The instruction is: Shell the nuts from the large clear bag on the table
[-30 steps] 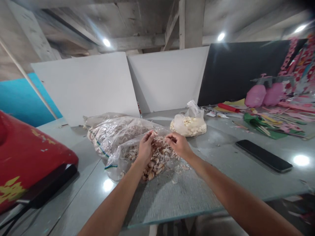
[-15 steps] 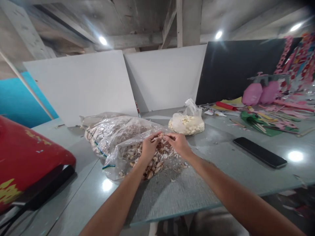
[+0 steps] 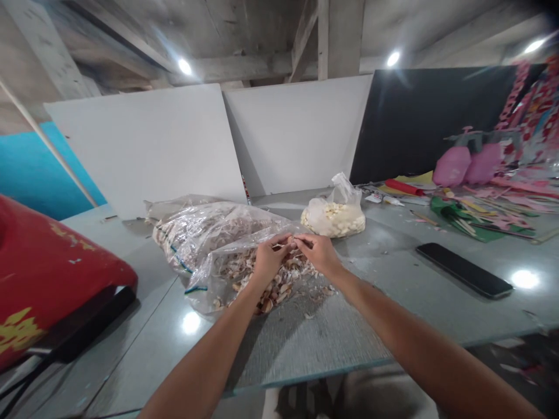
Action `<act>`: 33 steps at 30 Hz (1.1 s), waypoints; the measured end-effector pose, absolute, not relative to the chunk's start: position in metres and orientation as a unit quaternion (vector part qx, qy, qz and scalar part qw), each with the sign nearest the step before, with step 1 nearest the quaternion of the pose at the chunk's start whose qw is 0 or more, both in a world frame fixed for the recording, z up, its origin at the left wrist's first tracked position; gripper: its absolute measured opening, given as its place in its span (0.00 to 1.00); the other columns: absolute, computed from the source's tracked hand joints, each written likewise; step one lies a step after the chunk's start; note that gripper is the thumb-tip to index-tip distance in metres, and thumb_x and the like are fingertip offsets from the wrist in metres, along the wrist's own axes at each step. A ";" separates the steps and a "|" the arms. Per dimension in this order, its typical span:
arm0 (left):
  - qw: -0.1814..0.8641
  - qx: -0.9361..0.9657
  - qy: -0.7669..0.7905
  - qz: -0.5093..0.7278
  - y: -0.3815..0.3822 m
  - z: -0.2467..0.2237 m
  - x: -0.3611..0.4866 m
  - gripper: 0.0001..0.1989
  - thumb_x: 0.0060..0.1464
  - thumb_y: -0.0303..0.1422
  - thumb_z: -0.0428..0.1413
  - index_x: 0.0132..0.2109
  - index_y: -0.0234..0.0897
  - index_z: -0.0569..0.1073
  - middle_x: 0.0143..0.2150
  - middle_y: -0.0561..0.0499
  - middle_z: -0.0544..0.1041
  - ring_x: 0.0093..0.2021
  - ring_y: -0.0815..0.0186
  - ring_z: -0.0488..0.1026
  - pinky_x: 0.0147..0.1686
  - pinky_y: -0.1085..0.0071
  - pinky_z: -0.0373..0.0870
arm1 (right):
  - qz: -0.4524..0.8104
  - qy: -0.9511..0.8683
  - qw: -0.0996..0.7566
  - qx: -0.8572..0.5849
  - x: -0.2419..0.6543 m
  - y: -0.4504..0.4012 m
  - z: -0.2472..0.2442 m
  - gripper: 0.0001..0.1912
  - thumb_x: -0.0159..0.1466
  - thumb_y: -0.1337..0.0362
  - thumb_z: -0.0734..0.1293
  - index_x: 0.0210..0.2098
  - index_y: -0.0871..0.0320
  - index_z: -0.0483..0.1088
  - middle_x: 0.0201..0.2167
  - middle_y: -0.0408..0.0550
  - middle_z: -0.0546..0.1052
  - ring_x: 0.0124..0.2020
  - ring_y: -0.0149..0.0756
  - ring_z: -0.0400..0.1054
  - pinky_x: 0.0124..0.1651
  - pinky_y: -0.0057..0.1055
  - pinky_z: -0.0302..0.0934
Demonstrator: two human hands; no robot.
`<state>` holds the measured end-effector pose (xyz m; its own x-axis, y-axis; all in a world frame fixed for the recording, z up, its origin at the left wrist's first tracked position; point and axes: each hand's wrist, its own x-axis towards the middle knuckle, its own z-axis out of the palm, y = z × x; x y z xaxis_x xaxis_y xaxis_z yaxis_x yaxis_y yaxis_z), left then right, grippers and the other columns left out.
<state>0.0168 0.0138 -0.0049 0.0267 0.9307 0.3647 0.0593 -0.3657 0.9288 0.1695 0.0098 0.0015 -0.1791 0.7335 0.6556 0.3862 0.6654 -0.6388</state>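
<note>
Left hand: the left hand (image 3: 267, 263) has its grip pinched on a small garlic clove (image 3: 291, 239), thumb and fingers brought together.
Right hand: the right hand (image 3: 322, 254) meets it from the other side, its grip closed at the fingertips on the same clove.
Garlic clove: held up between both hands, above the loose pile, mostly hidden by fingers.
Loose pile: unpeeled cloves (image 3: 273, 295) and papery skins (image 3: 305, 269) lie under and around the hands, partly in the mouth of the large clear bag (image 3: 218, 224).
Small clear bag: the small bag (image 3: 334, 218), holding pale peeled cloves, sits beyond the right hand.
Bench: the grey bench (image 3: 314, 343) also carries a black phone (image 3: 463, 270) at right, with pink spray bottles (image 3: 453, 167) and a green sheet (image 3: 484, 233) behind it.
</note>
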 end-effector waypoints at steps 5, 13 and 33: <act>0.375 0.615 0.416 0.555 0.015 -0.006 0.017 0.21 0.39 0.37 0.63 0.42 0.32 0.77 0.32 0.47 0.77 0.28 0.67 0.71 0.26 0.74 0.67 | 0.153 -0.755 0.516 -0.373 0.168 0.011 -0.001 0.13 0.60 0.61 0.59 0.36 0.56 0.75 0.33 0.46 0.78 0.34 0.37 0.71 0.37 0.30 0.62; 0.396 0.617 0.391 0.556 0.014 -0.007 0.021 0.20 0.40 0.36 0.62 0.43 0.34 0.76 0.34 0.48 0.77 0.27 0.69 0.71 0.28 0.74 0.68 | 0.174 -0.728 0.528 -0.401 0.169 0.019 -0.006 0.12 0.58 0.63 0.59 0.33 0.59 0.73 0.25 0.45 0.76 0.26 0.33 0.68 0.30 0.26 0.59; 0.352 0.616 0.406 0.577 0.009 0.000 0.017 0.19 0.36 0.33 0.63 0.39 0.30 0.76 0.31 0.48 0.77 0.27 0.69 0.70 0.28 0.74 0.67 | 0.144 -0.755 0.513 -0.383 0.168 0.012 -0.001 0.12 0.59 0.62 0.60 0.32 0.60 0.73 0.27 0.46 0.76 0.28 0.32 0.68 0.31 0.25 0.58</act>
